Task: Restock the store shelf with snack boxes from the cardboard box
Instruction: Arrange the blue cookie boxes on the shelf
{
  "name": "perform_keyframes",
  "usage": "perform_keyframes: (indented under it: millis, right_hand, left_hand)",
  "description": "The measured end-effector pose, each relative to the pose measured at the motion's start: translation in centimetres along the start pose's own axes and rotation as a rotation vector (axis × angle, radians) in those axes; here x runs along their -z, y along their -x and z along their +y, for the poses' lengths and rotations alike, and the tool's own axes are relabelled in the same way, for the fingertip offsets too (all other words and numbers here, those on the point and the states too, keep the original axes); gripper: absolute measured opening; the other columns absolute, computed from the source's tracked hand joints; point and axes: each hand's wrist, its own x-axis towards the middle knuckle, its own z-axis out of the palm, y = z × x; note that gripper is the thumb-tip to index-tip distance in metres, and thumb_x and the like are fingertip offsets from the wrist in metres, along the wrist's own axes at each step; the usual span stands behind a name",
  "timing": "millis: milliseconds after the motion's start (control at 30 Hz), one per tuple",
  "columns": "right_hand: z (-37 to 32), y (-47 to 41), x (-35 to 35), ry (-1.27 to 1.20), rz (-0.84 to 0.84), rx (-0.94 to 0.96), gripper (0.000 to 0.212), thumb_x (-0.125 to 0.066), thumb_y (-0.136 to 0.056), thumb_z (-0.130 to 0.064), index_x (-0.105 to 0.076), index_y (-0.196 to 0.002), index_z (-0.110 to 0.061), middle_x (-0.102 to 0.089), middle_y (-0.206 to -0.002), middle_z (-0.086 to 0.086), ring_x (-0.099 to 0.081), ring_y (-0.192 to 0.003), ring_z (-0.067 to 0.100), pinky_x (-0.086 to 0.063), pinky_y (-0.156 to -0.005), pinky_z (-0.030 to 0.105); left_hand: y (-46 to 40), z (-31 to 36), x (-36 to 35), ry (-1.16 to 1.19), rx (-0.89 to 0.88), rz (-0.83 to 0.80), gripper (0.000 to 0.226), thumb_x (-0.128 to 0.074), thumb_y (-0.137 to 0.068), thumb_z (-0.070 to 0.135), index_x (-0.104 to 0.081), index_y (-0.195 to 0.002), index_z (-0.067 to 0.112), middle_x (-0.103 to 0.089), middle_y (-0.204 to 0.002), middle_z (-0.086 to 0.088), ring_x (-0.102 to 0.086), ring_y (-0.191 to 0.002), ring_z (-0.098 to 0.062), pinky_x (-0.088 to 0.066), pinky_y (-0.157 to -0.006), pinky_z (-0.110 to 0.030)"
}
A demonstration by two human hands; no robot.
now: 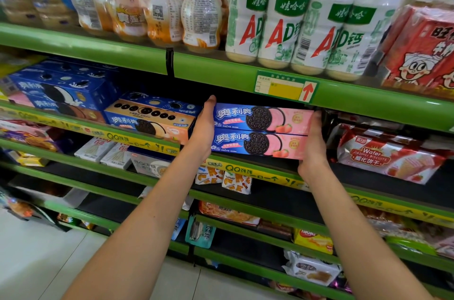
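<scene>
Two pink-and-blue Oreo snack boxes, upper (262,116) and lower (258,144), are stacked on the second green shelf (248,164). My left hand (205,125) presses flat against their left ends with straight fingers. My right hand (313,142) lies against their right ends, fingers reaching back out of sight. The boxes sit between my two palms at the shelf's front edge. The cardboard box is not in view.
Orange-and-blue Oreo boxes (149,119) stand just left of my left hand, blue ones (61,88) further left. Red wafer packs (385,159) lie to the right. Bottles (282,17) fill the shelf above. Lower shelves hold assorted snacks; white floor tiles (36,250) are bottom left.
</scene>
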Motion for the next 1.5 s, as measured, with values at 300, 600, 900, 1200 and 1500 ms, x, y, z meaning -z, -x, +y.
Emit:
perform_keyframes:
  millis: [300, 600, 900, 1200, 1500]
  right_hand:
    - [0.05, 0.21, -0.06, -0.003, 0.010, 0.012, 0.051, -0.042, -0.078, -0.084, -0.077, -0.078, -0.046, -0.077, -0.089, -0.010, -0.075, -0.079, 0.012, -0.056, -0.053, 0.024]
    - [-0.06, 0.52, -0.09, 0.001, 0.024, 0.002, 0.059, -0.044, -0.071, -0.086, -0.077, -0.085, -0.040, -0.077, -0.091, -0.009, -0.075, -0.082, 0.013, -0.056, -0.061, 0.027]
    - [-0.14, 0.69, -0.18, 0.007, 0.022, -0.007, 0.060, -0.044, -0.071, -0.085, -0.075, -0.090, -0.037, -0.077, -0.091, -0.009, -0.075, -0.081, 0.014, -0.056, -0.055, 0.024]
    - [-0.11, 0.59, -0.12, -0.001, 0.012, 0.003, 0.056, -0.042, -0.083, -0.080, -0.072, -0.096, -0.035, -0.077, -0.088, -0.011, -0.075, -0.078, 0.010, -0.055, -0.052, 0.022]
    - [-0.16, 0.61, -0.13, 0.008, 0.005, 0.001, 0.055, -0.044, -0.072, -0.085, -0.076, -0.082, -0.042, -0.077, -0.091, -0.010, -0.075, -0.080, 0.013, -0.057, -0.055, 0.025]
  left_hand:
    - [0.26, 0.16, -0.05, -0.001, 0.013, 0.005, 0.047, -0.049, -0.088, 0.067, -0.066, -0.094, 0.023, -0.078, -0.085, -0.004, -0.075, -0.075, -0.024, -0.059, -0.057, -0.031]
    - [0.12, -0.06, 0.11, -0.013, -0.001, -0.008, 0.051, -0.050, -0.084, 0.070, -0.065, -0.098, 0.024, -0.078, -0.089, -0.004, -0.075, -0.080, -0.024, -0.059, -0.062, -0.033]
    - [0.08, -0.01, 0.09, -0.006, 0.014, 0.006, 0.052, -0.051, -0.085, 0.070, -0.065, -0.100, 0.023, -0.078, -0.088, -0.004, -0.075, -0.079, -0.024, -0.059, -0.058, -0.032]
    - [0.22, 0.04, 0.05, -0.018, 0.018, 0.001, 0.050, -0.049, -0.088, 0.069, -0.064, -0.102, 0.023, -0.078, -0.090, -0.004, -0.075, -0.081, -0.024, -0.060, -0.065, -0.034]
    - [0.36, 0.02, 0.10, -0.018, -0.001, -0.018, 0.050, -0.049, -0.088, 0.068, -0.064, -0.102, 0.023, -0.078, -0.091, -0.004, -0.075, -0.081, -0.024, -0.059, -0.061, -0.032]
